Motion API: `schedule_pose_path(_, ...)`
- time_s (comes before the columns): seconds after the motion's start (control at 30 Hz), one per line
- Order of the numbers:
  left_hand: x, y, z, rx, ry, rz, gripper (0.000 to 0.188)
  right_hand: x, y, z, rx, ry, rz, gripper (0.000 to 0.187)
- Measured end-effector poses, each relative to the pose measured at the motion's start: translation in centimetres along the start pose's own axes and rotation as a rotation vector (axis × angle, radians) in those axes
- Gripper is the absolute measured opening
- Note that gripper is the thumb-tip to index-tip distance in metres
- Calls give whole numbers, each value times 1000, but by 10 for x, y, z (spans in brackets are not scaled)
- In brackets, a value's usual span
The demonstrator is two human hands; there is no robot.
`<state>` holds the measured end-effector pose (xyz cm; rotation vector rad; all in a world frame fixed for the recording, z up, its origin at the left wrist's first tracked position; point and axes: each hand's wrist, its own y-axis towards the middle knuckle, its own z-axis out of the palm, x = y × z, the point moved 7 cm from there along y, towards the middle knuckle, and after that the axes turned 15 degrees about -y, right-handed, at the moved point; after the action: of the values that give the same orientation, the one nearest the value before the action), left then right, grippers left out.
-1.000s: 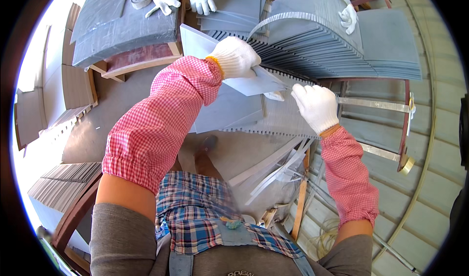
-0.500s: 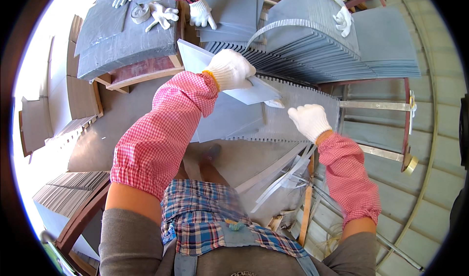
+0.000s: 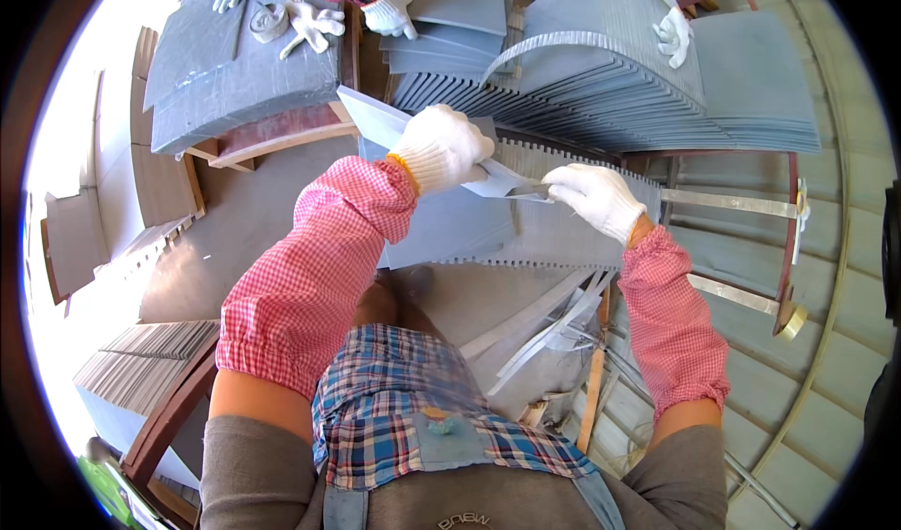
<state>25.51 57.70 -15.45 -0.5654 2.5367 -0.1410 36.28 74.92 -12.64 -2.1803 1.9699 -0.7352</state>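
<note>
My left hand (image 3: pixel 441 147), in a white knit glove, is closed on a thin grey sheet (image 3: pixel 369 120) and holds it tilted. My right hand (image 3: pixel 596 199), gloved too, pinches a thin grey blade-like piece (image 3: pixel 527 191) at the sheet's right end; its exact kind does not show. Beneath both hands lie flat grey sheets (image 3: pixel 450 225) on a board with a notched edge (image 3: pixel 577 239). My left palm side and part of the held sheet are hidden by the glove.
Beyond stand tall stacks of grey sheets (image 3: pixel 601 46). At the far left a co-worker's gloved hand (image 3: pixel 389 15) rests by a wrapped stack (image 3: pixel 249 93) with a tape roll (image 3: pixel 269 23) and loose glove (image 3: pixel 313 27). Offcut strips (image 3: pixel 540 347) lie near right.
My right hand has moved left to the held sheet's right end, and a thin blade-like piece now shows in its fingers. The left hand keeps its hold on the sheet.
</note>
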Motion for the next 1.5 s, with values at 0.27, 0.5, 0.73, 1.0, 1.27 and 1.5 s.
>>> schedule_pose_path(0.27, -6, 2, -7, 22, 25, -5, 28, -2, 21, -4, 100, -37, -97, 28)
schedule_pose_path(0.5, -1, 2, 3, 2, 47, -126, 33, -5, 26, 3, 164, -124, -228, 26)
schedule_pose_path(0.73, 2, -6, 8, -164, 76, -128, 33, 17, 44, -7, 75, -353, -616, 22)
schedule_pose_path(1.0, 1, -8, 19, -219, 63, -129, 31, 28, 55, -4, 243, -478, -780, 23)
schedule_pose_path(1.27, -3, -10, 18, -254, 89, -73, 30, 22, 60, 0, 278, -433, -764, 29)
schedule_pose_path(1.5, -4, -8, 17, -238, 77, -77, 29, 10, 65, 4, 302, -356, -773, 34)
